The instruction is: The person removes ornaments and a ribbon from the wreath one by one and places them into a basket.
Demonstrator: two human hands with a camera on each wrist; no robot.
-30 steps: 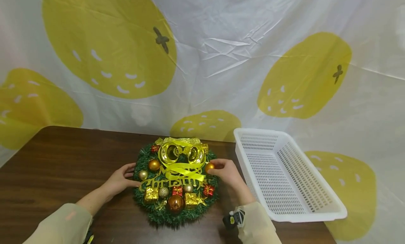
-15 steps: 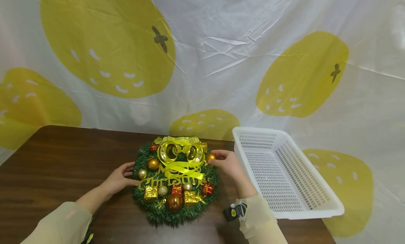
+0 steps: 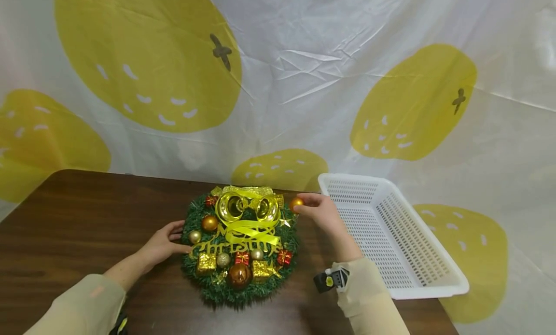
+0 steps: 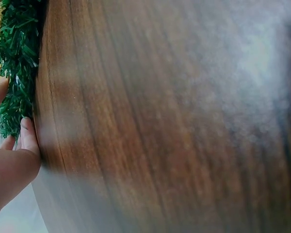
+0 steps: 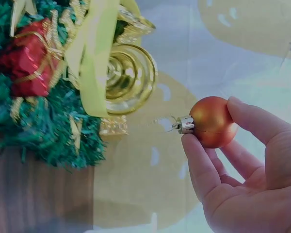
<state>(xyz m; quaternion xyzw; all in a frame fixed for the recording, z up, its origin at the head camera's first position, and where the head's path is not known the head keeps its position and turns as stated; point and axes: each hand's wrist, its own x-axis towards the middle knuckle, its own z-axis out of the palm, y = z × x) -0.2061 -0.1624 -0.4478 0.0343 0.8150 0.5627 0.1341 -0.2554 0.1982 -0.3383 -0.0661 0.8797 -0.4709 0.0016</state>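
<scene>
A green Christmas wreath point(image 3: 236, 296) lies on the brown table, set with gold bells point(image 3: 234, 208), yellow ribbon, baubles, small gift boxes and gold "Christmas" lettering. At its left edge is my left hand point(image 3: 162, 245), thumb on the front and fingers at the outer side, gripping the greenery point(image 4: 19, 53). Between thumb and fingers my right hand point(image 3: 323, 214) pinches an orange bauble point(image 5: 213, 122) just off the wreath's upper right. The bauble has a silver cap, and a thin wire runs from it toward the wreath; where the wire ends is unclear.
To the right stands a white perforated plastic basket point(image 3: 434, 292), close beside the right forearm. Behind the table point(image 3: 100, 219) hangs a pale cloth point(image 3: 295, 118) with yellow fruit prints. A similar orange bauble point(image 3: 209, 223) sits on the wreath's left side.
My right hand has drawn the orange bauble up and right, away from the wreath, uncovering a small gold star there. The left hand stays at the wreath's left edge.
</scene>
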